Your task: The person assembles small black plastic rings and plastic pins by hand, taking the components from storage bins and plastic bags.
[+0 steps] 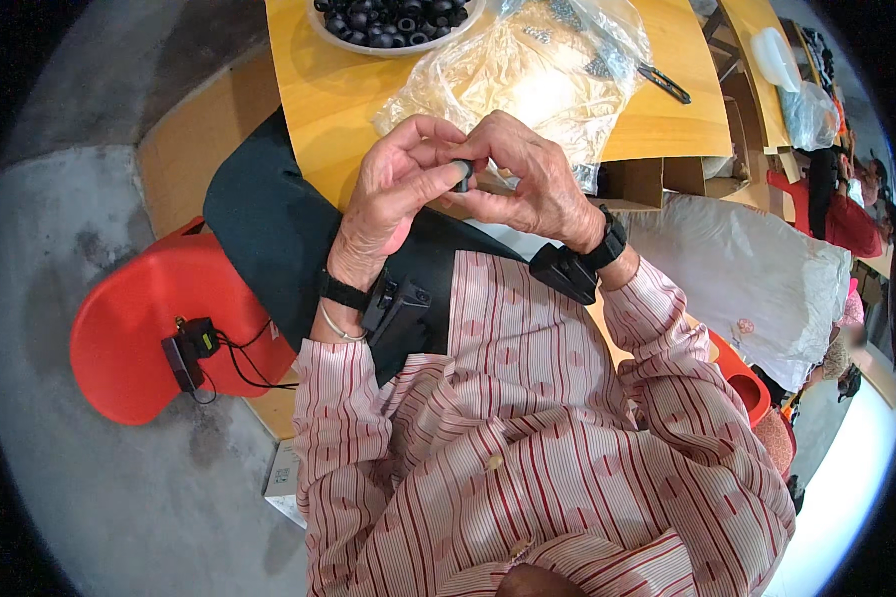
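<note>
My left hand (393, 189) and my right hand (533, 179) meet over the near edge of the yellow table (329, 119). Between them is a small black ring-like part (462, 177), pinched by the thumbs and fingers of both hands. Its finer shape is partly covered by the fingertips. Just beyond the hands lies a clear plastic bag (508, 75) with small metallic pieces in it. A pale bowl (360, 48) full of black rounded parts (398, 20), some with visible holes, stands at the table's far left.
A tool with a black handle (664, 84) lies beside the bag. On the left, a red chair (119, 338) carries a small black device (184, 358) with cables. Cardboard boxes (632, 182) and a large white sack (737, 269) are at the right. People sit farther off at right.
</note>
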`<state>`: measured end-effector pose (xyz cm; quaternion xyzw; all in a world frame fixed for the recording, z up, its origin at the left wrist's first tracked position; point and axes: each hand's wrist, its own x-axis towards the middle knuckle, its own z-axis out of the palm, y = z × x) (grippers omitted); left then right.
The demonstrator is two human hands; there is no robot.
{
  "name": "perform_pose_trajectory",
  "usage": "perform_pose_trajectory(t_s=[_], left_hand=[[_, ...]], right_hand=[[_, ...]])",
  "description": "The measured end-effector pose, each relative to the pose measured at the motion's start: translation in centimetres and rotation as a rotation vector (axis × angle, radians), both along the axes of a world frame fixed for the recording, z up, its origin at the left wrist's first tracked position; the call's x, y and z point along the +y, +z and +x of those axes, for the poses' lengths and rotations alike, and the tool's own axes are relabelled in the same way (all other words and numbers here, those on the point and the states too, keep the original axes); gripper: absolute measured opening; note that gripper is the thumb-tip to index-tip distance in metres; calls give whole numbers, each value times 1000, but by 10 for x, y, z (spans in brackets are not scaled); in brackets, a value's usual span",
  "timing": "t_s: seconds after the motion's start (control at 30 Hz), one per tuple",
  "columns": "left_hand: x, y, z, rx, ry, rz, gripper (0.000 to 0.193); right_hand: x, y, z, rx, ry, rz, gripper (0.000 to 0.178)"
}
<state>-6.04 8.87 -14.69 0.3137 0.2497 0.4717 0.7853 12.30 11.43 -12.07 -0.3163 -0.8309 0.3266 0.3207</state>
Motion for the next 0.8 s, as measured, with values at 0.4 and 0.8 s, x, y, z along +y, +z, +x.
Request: perform_pose_trajectory(t_s=[0.4, 0.8], left_hand=[[-3, -3, -7, -87, -20, -67, 32], [-15, 14, 4, 250, 136, 304, 25]], right_hand=[[-1, -3, -2, 1, 36, -76, 32], [-17, 9, 7, 288, -73, -699, 28]])
